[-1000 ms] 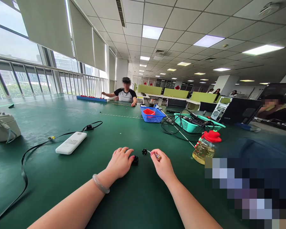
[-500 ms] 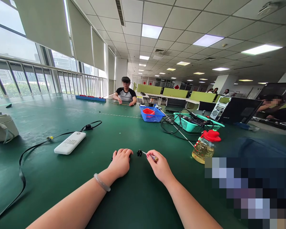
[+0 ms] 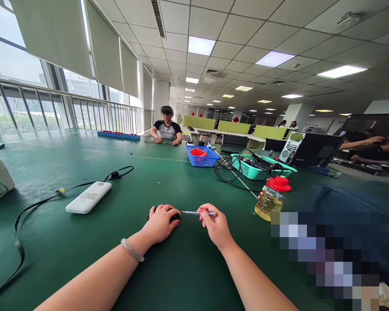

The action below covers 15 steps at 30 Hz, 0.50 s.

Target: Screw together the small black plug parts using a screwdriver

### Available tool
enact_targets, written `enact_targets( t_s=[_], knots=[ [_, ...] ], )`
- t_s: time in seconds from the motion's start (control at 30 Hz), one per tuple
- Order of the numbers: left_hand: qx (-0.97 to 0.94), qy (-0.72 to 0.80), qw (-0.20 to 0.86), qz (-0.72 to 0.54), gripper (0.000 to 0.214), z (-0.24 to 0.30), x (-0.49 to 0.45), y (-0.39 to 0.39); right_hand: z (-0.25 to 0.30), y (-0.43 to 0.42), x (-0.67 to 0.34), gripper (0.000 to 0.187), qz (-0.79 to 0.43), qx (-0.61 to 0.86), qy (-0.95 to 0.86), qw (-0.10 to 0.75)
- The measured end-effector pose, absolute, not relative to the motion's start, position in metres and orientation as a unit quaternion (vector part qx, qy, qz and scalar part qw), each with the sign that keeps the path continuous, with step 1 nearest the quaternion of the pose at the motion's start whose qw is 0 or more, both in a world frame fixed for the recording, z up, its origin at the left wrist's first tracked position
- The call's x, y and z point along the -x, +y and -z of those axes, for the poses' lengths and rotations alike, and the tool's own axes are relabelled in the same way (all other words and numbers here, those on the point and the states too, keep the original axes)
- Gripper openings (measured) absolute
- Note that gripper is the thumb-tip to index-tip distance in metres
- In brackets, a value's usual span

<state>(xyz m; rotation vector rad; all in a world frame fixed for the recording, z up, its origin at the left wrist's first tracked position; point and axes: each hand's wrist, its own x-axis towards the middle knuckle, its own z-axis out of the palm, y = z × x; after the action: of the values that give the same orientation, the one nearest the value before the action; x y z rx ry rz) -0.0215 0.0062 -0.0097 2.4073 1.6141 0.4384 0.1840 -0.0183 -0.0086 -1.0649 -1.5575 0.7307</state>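
My left hand (image 3: 161, 223) rests on the green table (image 3: 84, 242), its fingers curled over a small black part (image 3: 173, 218) that is mostly hidden under them. My right hand (image 3: 215, 226) pinches a thin screwdriver (image 3: 197, 213) with a clear handle; the metal shaft points left, and its tip reaches the black part under my left fingers. A pale bangle sits on my left wrist.
A white power strip (image 3: 88, 197) with a black cable lies to the left. A jar of yellow liquid with a red lid (image 3: 271, 199) stands to the right. Farther back are a blue basket (image 3: 202, 156), a teal basket of cables (image 3: 258, 166) and a seated person (image 3: 166, 127).
The small black piece that was on the screwdriver tip, apart from my left hand, has gone under my left fingers. The screwdriver tip has moved left to meet that hand.
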Motion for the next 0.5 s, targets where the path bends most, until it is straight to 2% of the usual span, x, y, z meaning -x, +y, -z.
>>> enact_targets(
  t_s=[0.2,0.5],
  knots=[
    [-0.813,0.554,0.091,-0.155,0.023,0.007,0.020,0.001,0.014,-0.009,-0.193,0.036,-0.337,0.451,-0.594,0.575],
    [-0.815,0.561,0.060,-0.131,0.026,0.005,0.018,-0.020,0.022,-0.005,-0.191,0.035,-0.327,0.452,-0.601,0.572]
  ],
)
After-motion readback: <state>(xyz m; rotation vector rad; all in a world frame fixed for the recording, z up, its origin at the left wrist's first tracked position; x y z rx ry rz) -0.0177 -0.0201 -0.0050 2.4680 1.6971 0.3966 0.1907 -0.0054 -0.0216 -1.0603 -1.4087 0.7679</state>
